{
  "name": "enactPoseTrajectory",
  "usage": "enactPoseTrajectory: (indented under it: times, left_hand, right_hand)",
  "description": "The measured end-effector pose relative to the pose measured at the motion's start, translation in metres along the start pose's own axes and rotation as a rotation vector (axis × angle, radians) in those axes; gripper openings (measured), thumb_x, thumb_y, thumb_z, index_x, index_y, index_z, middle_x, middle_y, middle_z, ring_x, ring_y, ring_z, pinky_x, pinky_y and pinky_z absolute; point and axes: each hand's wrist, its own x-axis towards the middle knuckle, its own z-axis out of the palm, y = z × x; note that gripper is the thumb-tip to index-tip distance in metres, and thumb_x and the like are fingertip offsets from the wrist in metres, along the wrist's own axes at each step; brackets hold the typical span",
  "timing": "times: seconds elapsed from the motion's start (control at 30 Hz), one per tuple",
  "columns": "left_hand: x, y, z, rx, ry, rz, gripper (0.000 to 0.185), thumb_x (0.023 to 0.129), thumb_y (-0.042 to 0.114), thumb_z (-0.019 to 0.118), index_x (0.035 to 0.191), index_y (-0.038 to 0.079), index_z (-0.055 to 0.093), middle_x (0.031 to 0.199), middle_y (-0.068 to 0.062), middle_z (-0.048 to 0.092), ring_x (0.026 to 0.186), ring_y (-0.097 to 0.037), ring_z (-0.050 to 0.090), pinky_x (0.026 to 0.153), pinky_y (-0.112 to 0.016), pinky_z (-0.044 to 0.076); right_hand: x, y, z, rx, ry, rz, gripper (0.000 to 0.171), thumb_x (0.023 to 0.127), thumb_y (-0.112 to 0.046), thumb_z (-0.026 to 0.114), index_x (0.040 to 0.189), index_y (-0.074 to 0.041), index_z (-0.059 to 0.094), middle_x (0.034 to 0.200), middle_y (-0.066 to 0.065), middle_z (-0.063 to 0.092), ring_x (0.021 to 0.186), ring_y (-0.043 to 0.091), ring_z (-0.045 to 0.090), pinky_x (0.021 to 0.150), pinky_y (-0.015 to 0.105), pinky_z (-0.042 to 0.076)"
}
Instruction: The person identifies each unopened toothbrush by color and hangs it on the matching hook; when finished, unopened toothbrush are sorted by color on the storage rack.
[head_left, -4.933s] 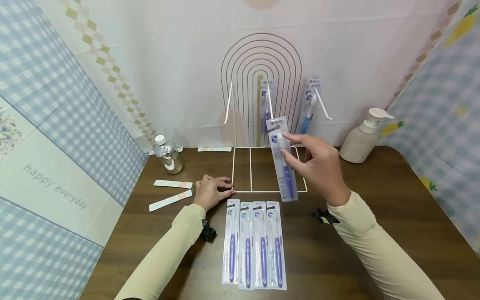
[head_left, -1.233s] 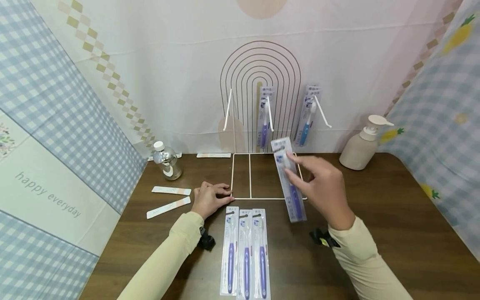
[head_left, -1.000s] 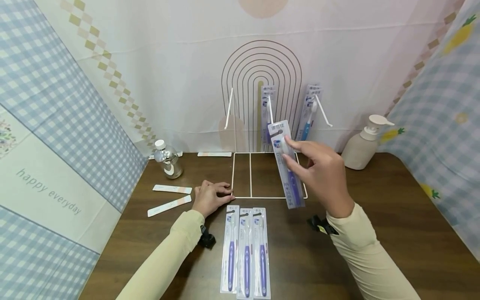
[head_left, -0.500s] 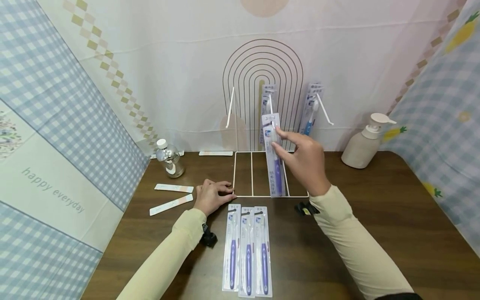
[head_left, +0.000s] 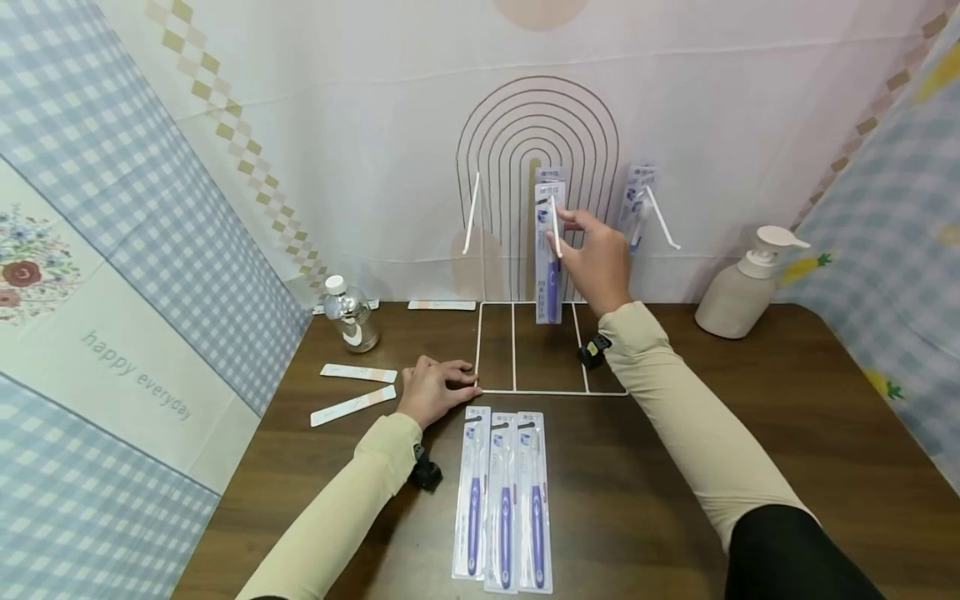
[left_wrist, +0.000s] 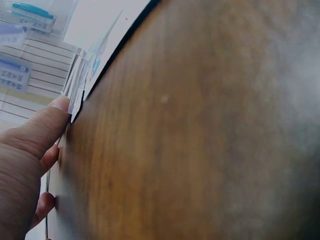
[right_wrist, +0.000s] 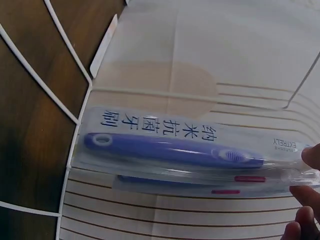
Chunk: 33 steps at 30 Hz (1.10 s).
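Observation:
My right hand (head_left: 600, 257) pinches a packaged purple toothbrush (head_left: 551, 287) by the upper right edge of its blister pack, at the middle hook (head_left: 556, 229) of a white wire rack (head_left: 513, 346). The hook's rod runs in front of the pack, which hangs upright with another pack behind it. In the right wrist view the purple handle (right_wrist: 170, 150) shows through clear plastic, thumb and fingertips at the far end. My left hand (head_left: 435, 390) rests at the rack's front left corner, thumb on the front bar. Three purple toothbrush packs (head_left: 505, 500) lie side by side in front.
Packaged toothbrushes (head_left: 637, 200) hang on the right hook; the left hook (head_left: 471, 215) bears nothing. A clear bottle (head_left: 351, 315) and thin white sachets (head_left: 352, 406) are at left. A pump bottle (head_left: 738, 287) stands at right. A printed cloth backs the wooden table (head_left: 675, 517).
A pack left the front row, making it three, and the middle hook gained one. My right hand has carried the present pack up and left onto the middle hook. The left hand stays.

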Motion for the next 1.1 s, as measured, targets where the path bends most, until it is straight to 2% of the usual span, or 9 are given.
enactPoseTrajectory:
  times: [0.1,0.17,0.23,0.3,0.4,0.57,0.77,0.93,1.1]
  left_hand:
    - [-0.001,0.001,-0.001,-0.002,0.001,0.004,0.025,0.089,0.048,0.085,0.109,0.033,0.086,0.136,0.017,0.069,0.104,-0.017,0.049,0.095,-0.051,0.03]
    - [-0.001,0.001,-0.001,-0.008,0.003,0.01,0.025,0.089,0.047,0.085,0.109,0.032,0.086,0.136,0.016,0.069,0.104,-0.018,0.049,0.094,-0.052,0.03]
    - [-0.001,0.001,-0.001,-0.014,0.005,0.009,0.025,0.088,0.046,0.085,0.109,0.032,0.086,0.136,0.016,0.069,0.104,-0.018,0.049,0.094,-0.052,0.03]
    - [-0.001,0.001,0.0,-0.02,0.007,0.007,0.025,0.088,0.046,0.085,0.109,0.032,0.086,0.136,0.016,0.069,0.104,-0.017,0.049,0.094,-0.052,0.029]
    - [-0.001,0.0,0.0,-0.03,0.007,-0.005,0.025,0.088,0.046,0.086,0.109,0.033,0.085,0.136,0.016,0.069,0.105,-0.017,0.05,0.096,-0.052,0.029]
    - [-0.001,-0.001,0.0,-0.039,0.01,0.001,0.024,0.087,0.046,0.086,0.108,0.033,0.086,0.135,0.016,0.07,0.106,-0.017,0.05,0.096,-0.052,0.029]
    - [-0.001,0.001,0.0,-0.04,0.021,0.012,0.024,0.088,0.045,0.087,0.108,0.031,0.086,0.133,0.016,0.071,0.103,-0.017,0.05,0.095,-0.052,0.029]
    - [-0.002,0.001,0.0,-0.038,0.029,0.012,0.023,0.087,0.044,0.087,0.107,0.031,0.086,0.133,0.016,0.071,0.104,-0.017,0.051,0.096,-0.052,0.03]
    - [-0.001,-0.001,0.001,-0.035,0.025,0.013,0.024,0.088,0.046,0.086,0.107,0.032,0.086,0.134,0.017,0.07,0.104,-0.016,0.05,0.096,-0.051,0.029]
  right_hand:
    - [0.004,0.002,0.004,-0.005,0.015,0.007,0.037,0.091,-0.018,0.087,0.126,-0.013,0.077,0.112,0.01,0.079,0.054,0.018,0.054,0.059,0.039,0.039]
    - [0.004,0.004,0.004,-0.01,0.016,0.008,0.038,0.09,-0.018,0.087,0.127,-0.013,0.077,0.113,0.009,0.079,0.051,0.018,0.049,0.059,0.04,0.04]
    - [0.004,0.005,0.004,-0.016,0.012,-0.001,0.039,0.09,-0.018,0.087,0.128,-0.013,0.077,0.114,0.01,0.079,0.059,0.023,0.061,0.063,0.042,0.045]
    - [0.004,0.005,0.002,-0.016,0.007,-0.006,0.041,0.089,-0.018,0.089,0.128,-0.013,0.077,0.114,0.01,0.079,0.075,0.029,0.071,0.07,0.044,0.05]
    - [-0.003,0.005,-0.002,-0.015,0.015,-0.01,0.042,0.087,-0.016,0.09,0.127,-0.013,0.078,0.112,0.01,0.079,0.098,0.033,0.075,0.077,0.045,0.053]
    - [-0.038,0.005,-0.01,0.029,-0.01,0.017,0.032,0.086,-0.011,0.089,0.117,-0.008,0.08,0.103,0.012,0.08,0.089,0.032,0.074,0.072,0.042,0.05]
    - [-0.104,0.002,-0.023,0.056,-0.242,0.122,0.015,0.089,-0.018,0.087,0.102,-0.012,0.083,0.093,0.004,0.08,0.063,0.021,0.063,0.061,0.033,0.044]
    - [-0.157,-0.003,-0.026,0.052,-0.451,0.195,0.009,0.09,-0.023,0.087,0.096,-0.017,0.084,0.084,-0.005,0.078,0.063,0.011,0.061,0.06,0.03,0.046]
    - [-0.192,-0.014,-0.027,0.012,-0.582,0.247,0.012,0.088,-0.027,0.088,0.096,-0.019,0.085,0.073,-0.013,0.068,0.064,0.006,0.058,0.062,0.031,0.047]
